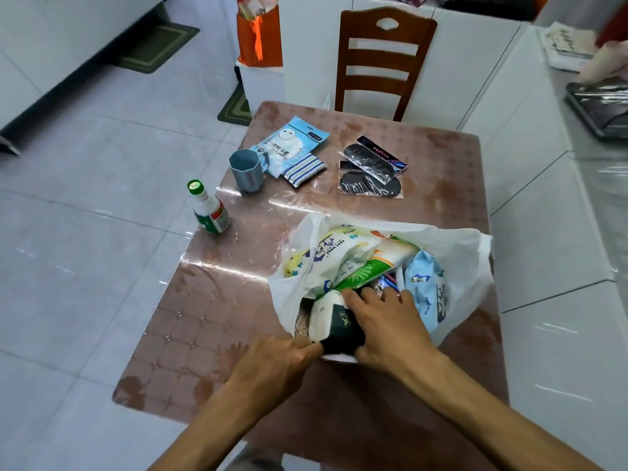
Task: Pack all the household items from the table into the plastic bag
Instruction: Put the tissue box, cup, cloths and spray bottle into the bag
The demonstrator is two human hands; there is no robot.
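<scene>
I see the bag (469,266) lying open on the bench (210,300), already stuffed. My left grip (289,362) pinches its near rim; my right grip (387,321) clasps a dark pack (341,329) at the mouth. Cup (246,169), bottle (209,212) and packets (292,144) wait beyond.

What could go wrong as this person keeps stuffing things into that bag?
The thin white plastic bag already bulges with wipe packs, so pushing the dark green and white pack in with the right hand might split it or squeeze something out. The left hand pinches only the near rim, so the mouth could slump shut. The small green-capped white bottle stands at the table's left edge; a careless reach could knock it off.
</scene>
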